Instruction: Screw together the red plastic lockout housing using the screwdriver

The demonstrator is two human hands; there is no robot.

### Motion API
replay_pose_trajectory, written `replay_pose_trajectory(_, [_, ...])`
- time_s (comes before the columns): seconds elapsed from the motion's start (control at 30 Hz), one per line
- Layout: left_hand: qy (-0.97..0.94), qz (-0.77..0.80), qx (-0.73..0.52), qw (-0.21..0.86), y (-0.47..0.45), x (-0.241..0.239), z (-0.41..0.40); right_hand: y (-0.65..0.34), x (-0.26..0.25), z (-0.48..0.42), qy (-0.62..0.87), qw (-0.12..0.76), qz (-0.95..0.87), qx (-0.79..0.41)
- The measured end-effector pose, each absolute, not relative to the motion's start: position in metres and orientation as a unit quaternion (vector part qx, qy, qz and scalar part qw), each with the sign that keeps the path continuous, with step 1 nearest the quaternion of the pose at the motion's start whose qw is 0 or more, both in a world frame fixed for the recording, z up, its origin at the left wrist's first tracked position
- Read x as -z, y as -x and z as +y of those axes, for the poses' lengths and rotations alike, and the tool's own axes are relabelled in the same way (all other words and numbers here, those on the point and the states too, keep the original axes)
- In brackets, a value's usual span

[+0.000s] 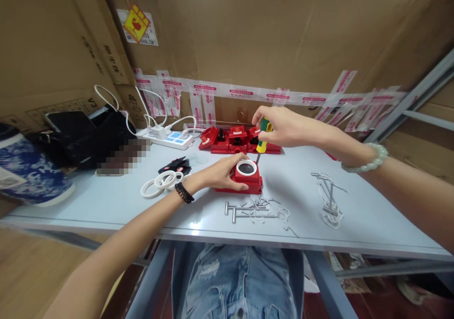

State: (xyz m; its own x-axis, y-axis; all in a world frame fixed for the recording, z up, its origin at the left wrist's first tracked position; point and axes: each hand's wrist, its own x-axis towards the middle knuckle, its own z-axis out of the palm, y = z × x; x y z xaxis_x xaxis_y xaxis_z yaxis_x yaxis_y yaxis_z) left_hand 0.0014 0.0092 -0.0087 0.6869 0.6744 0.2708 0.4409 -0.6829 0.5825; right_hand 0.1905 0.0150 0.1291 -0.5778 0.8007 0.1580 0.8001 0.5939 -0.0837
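Observation:
My left hand [227, 171] is closed around the left side of a red box [251, 185] on the table, thumb along its front. A white ring [247, 174] sits on top of the box, around a dark round centre. In my right hand [280, 126] is a screwdriver [262, 145] with a green and yellow handle, gripped from above. It stands nearly upright, its shaft pointing down at the box's back right corner; whether the tip touches a screw is too small to tell. In front of the box lie several small screws [260, 201] and two T-shaped metal rods [248, 216].
More red boxes [236, 141] with raised lids stand behind. Loose white rings [151, 189] and black packets [175, 165] lie left, before a power strip [177, 140]. Metal rods with white cords [330, 200] lie right. A blue-white cup [33, 167] stands far left. Cardboard [248, 35] rises behind the table.

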Motion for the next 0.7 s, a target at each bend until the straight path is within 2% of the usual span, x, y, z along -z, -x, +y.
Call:
replay_pose_trajectory(0.17, [-0.886,0.319,-0.232,0.245,-0.0025,0.0068,0.0091,-0.1893,-0.1235,0.0148,0.49,0.095,-0.864,0.069])
replay_pose_trajectory(0.33, [-0.886,0.324,-0.224,0.245,-0.0024,0.0065,0.0102,-0.19,-0.127,0.0154,0.472,0.105,-0.875,0.022])
replay_pose_trajectory(0.57, [-0.886,0.318,-0.227,0.248,-0.0023,0.005,0.0085,-0.1883,-0.1263,0.0104,0.497,0.09,-0.86,0.066])
replay_pose_trajectory(0.7, [-0.886,0.322,-0.23,0.244,-0.0021,0.006,0.0093,-0.1909,-0.1306,0.0112,0.469,0.112,-0.876,0.022])
